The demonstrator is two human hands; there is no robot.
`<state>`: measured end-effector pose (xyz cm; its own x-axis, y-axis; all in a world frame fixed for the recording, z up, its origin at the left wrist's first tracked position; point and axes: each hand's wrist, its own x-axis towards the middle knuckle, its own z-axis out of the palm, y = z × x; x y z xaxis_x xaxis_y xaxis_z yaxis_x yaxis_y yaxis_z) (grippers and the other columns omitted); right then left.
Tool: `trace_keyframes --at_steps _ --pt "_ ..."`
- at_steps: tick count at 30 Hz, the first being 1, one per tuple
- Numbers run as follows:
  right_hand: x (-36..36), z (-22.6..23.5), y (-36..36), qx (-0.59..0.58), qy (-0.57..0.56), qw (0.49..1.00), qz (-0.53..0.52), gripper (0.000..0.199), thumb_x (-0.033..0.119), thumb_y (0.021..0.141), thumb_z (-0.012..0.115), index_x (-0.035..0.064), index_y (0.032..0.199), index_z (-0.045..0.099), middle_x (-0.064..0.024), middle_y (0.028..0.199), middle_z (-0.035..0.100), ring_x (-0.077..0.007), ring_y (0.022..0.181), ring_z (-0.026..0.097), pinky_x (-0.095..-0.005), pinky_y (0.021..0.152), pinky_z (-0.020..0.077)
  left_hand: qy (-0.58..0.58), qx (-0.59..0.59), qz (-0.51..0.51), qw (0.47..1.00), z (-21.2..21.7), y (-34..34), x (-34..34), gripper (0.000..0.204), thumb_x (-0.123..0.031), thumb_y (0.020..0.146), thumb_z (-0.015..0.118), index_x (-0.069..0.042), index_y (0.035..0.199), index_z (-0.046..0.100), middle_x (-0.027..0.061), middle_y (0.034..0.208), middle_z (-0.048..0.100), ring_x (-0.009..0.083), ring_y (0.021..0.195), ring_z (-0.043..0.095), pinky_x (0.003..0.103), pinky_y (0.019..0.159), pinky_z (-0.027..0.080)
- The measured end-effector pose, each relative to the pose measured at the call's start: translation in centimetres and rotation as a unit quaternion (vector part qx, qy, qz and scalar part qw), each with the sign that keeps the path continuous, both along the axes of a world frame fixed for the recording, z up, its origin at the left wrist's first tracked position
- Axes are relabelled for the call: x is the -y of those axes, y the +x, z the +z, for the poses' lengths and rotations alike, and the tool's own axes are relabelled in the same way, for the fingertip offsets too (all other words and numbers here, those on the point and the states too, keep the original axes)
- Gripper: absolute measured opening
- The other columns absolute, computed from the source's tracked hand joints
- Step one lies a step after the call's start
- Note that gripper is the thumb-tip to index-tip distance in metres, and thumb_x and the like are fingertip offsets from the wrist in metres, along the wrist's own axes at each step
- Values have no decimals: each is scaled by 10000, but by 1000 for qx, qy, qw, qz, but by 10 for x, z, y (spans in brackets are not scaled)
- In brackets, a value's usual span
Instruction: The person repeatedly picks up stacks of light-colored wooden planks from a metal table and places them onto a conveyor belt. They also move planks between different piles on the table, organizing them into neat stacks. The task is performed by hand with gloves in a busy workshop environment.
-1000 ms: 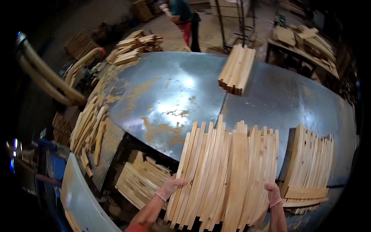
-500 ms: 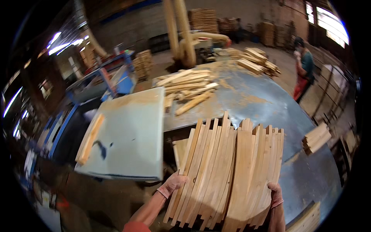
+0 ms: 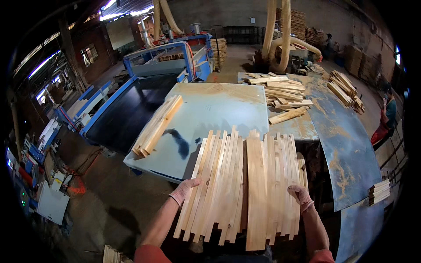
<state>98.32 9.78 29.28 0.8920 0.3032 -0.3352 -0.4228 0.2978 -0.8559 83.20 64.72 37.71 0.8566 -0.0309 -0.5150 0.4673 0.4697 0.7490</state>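
Observation:
Between my hands I carry a wide bundle of light wooden strips, lying side by side with uneven ends. A broader board lies among them near the middle. My left hand, in a pale knitted glove, is closed on the bundle's left edge. On the opposite edge, my right hand, gloved alike, presses inward. The fingers under the wood are hidden. Past the bundle's far ends is a pale, smooth table with dark stains, and a short stack of wooden strips rests on its left side.
A blue-framed machine with a black conveyor belt adjoins the pale table. To the right, a grey metal tabletop bears loose wood pieces and sawdust. Thick hoses hang behind. Another person stands at the far right.
My view has swung left, and the bundle has come round with me from beside the metal tabletop to the near edge of the pale table. Both hands keep their hold.

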Motion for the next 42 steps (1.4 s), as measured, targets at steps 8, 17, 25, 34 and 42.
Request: trace_keyframes --at_steps 8,17,25,34,42 --pt "-132 21 50 -31 -17 998 -42 136 101 907 721 -30 942 724 -61 920 677 -190 881 627 -326 854 524 198 30 14 980 29 77 -112 840 -462 886 837 58 1476 542 198 1360 689 269 1206 693 408 1066 552" --pt "-264 30 148 -17 -9 992 -121 163 113 920 749 -8 1028 731 -80 1009 748 -196 948 720 -346 974 596 711 -11 -154 686 56 223 -234 1041 -684 828 800 -60 1599 485 286 1547 544 404 1430 533 497 1177 436" --pt "-361 22 202 -20 6 993 -112 99 68 935 721 41 982 638 -29 932 632 -178 902 636 -320 910 565 704 24 14 710 51 221 -416 986 -622 961 682 -95 1705 306 318 1716 307 404 1606 307 512 1309 260" --pt "-598 48 203 -11 9 999 -30 199 104 926 731 58 1040 575 -2 925 570 -147 861 569 -315 798 518 565 74 64 819 14 175 -629 726 -479 1102 532 -63 1676 373 211 1652 494 327 1531 477 378 1260 369" --pt "-855 34 184 -25 70 996 39 164 107 969 704 14 1058 602 -40 911 603 -177 861 612 -326 793 551 667 -15 24 745 19 113 -872 802 -587 1058 527 -133 1695 349 206 1635 507 381 1466 531 445 1224 413"
